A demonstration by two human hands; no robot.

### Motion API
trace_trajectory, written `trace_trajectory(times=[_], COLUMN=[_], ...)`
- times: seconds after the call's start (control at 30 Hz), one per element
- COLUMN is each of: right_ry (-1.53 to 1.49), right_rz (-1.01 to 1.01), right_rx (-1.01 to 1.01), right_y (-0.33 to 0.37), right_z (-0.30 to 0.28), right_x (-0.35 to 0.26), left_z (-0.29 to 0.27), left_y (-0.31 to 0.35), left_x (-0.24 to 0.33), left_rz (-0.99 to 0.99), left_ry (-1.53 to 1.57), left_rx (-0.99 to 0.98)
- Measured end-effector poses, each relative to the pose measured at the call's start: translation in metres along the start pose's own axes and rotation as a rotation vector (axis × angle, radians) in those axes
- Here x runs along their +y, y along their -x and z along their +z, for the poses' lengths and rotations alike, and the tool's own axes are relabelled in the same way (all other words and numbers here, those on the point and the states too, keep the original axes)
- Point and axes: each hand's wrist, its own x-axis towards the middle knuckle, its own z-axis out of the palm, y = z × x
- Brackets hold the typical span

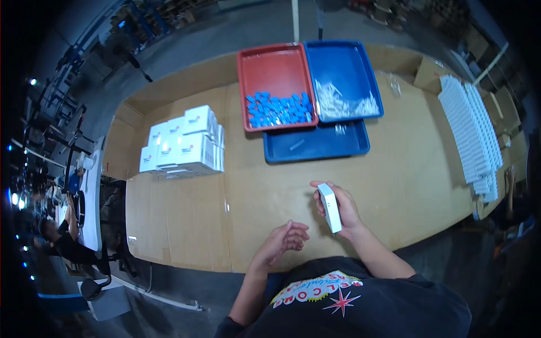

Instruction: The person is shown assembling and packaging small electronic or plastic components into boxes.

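Observation:
My right hand (348, 209) grips a small white box (331, 208) above the cardboard-covered table, thumb and fingers on its opposite sides. The box is held on edge, its narrow side facing up. Just to the left, my left hand (284, 241) hovers near the table's front edge. Its fingers are loosely curled and apart, with nothing in them, and it does not touch the box. Beyond both hands lies a blue tray (315, 156) with a small clear piece in it.
Resting partly over that tray, a red tray (273, 67) holds several blue pieces (279, 110), and another blue tray (341, 62) holds white sticks (344, 104). White boxes (183, 143) are stacked at left. Rows of white parts (470, 135) line the right side. A person (67, 236) sits far left.

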Motion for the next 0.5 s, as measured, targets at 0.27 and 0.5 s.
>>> trace_trajectory(times=[0.27,0.5], right_ry=[0.76,1.208], right_rz=[-0.471,-0.894], right_rx=[-0.105,-0.385], right_y=[0.027,0.027], right_z=[0.001,0.011], right_x=[0.001,-0.028], left_z=[0.101,0.107], left_y=[0.007,0.009], left_x=[0.04,0.049], left_rz=[0.033,0.196], left_ry=[0.033,0.165], left_rx=[0.107,0.207])
